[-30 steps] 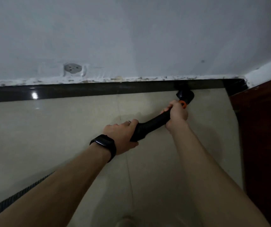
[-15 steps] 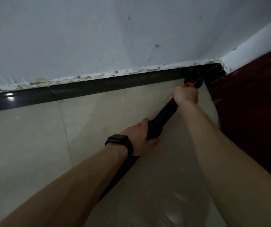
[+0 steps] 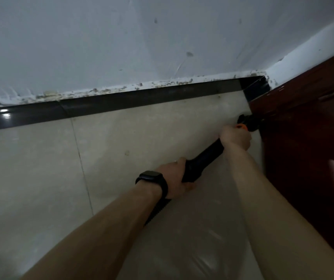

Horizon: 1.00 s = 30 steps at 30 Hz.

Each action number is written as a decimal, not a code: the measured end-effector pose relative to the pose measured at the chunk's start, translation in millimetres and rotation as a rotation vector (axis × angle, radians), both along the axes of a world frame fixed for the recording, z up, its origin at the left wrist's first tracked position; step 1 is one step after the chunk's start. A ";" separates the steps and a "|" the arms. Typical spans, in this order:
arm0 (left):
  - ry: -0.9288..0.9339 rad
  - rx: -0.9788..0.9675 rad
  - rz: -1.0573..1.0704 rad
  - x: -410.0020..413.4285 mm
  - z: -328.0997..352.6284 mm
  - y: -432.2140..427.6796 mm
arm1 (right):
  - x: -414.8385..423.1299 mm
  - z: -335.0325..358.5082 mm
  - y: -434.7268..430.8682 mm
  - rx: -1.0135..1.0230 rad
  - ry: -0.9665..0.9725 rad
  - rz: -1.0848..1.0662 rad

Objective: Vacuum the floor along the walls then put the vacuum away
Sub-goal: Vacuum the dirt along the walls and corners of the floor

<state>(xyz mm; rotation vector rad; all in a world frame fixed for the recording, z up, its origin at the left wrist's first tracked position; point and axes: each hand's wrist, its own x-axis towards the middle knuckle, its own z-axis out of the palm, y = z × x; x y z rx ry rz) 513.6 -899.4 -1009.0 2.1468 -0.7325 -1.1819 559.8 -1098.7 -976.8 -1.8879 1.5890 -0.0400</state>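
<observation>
Nozzle (image 3: 250,123) and both hands have left the corner by the black skirting (image 3: 121,102) and now work at the foot of the dark red wooden panel (image 3: 303,148) on the right, a little way out from that corner.

Head view: the vacuum wand (image 3: 202,158) slants from lower left to upper right above the pale tiled floor (image 3: 40,168). Its black nozzle is low against the base of the panel; whether it touches the wood is hard to tell in the blur. The right hand (image 3: 236,137) is wrapped round the wand's front end, just behind the orange collar (image 3: 241,126). The left hand (image 3: 174,178), with a smartwatch (image 3: 152,178) on the wrist and a ring (image 3: 175,162) on one finger, grips the thicker rear end. Below that hand the ribbed hose (image 3: 156,211) runs back under the left forearm and out of sight. The grey-white wall (image 3: 121,47) above the skirting is scuffed and chipped along its lower edge.

The wand looks like stiff, smooth plastic, probably light, so it should follow the hands directly without flexing. The hose, by contrast, is likely soft and springy and will tug or trail behind. The present hold seems the sensible one: the front hand near the collar to steer and press the nozzle, the rear hand on the fat section to carry the weight and manage the hose. The hard nozzle could scuff the polished wood if it is pushed in firmly.
</observation>
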 end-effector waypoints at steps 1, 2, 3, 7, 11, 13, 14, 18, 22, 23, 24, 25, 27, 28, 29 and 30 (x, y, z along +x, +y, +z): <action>-0.026 -0.004 -0.017 -4.5 0.0 3.9 | -7.5 1.2 2.7 0.007 -0.008 -0.017; -0.056 -0.006 -0.032 -8.2 0.3 8.6 | -14.2 2.2 6.4 0.017 -0.024 -0.032; -0.086 -0.003 -0.046 -11.5 0.9 14.5 | -20.1 2.5 11.4 0.036 -0.047 -0.049; -0.166 0.027 -0.092 -28.7 6.7 54.0 | -45.3 3.9 50.6 0.119 -0.157 -0.157; -0.244 0.067 -0.105 -48.7 10.1 121.9 | -70.4 -4.1 113.3 0.189 -0.196 -0.171; -0.289 0.096 -0.120 -59.9 11.1 164.1 | -83.3 -8.8 151.4 0.224 -0.212 -0.170; -0.306 0.111 -0.122 -65.8 11.8 186.4 | -89.7 -11.3 171.6 0.239 -0.223 -0.169; -0.337 0.172 -0.069 -87.1 14.9 276.8 | -106.4 -12.3 264.5 0.337 -0.313 -0.185; -0.454 0.245 0.032 -100.9 20.0 349.4 | -102.7 -6.9 346.1 0.524 -0.454 -0.172; -0.475 0.266 0.052 -104.8 20.8 362.6 | -101.1 -4.6 362.5 0.537 -0.459 -0.150; -0.490 0.287 0.071 -109.4 21.1 373.7 | -100.5 -2.8 376.3 0.542 -0.457 -0.127; -0.496 0.303 0.089 -114.5 20.6 383.1 | -100.5 -1.3 388.7 0.548 -0.452 -0.107; -0.483 0.314 0.126 -126.5 19.1 398.8 | -102.7 0.2 410.1 0.558 -0.430 -0.073; -0.467 0.316 0.145 -133.1 18.6 406.2 | -105.4 0.0 419.6 0.558 -0.417 -0.056; -0.453 0.318 0.163 -139.7 17.6 414.5 | -108.9 -0.1 429.7 0.559 -0.408 -0.038; -0.443 0.320 0.182 -146.5 16.7 424.7 | -113.4 -0.2 440.9 0.561 -0.400 -0.016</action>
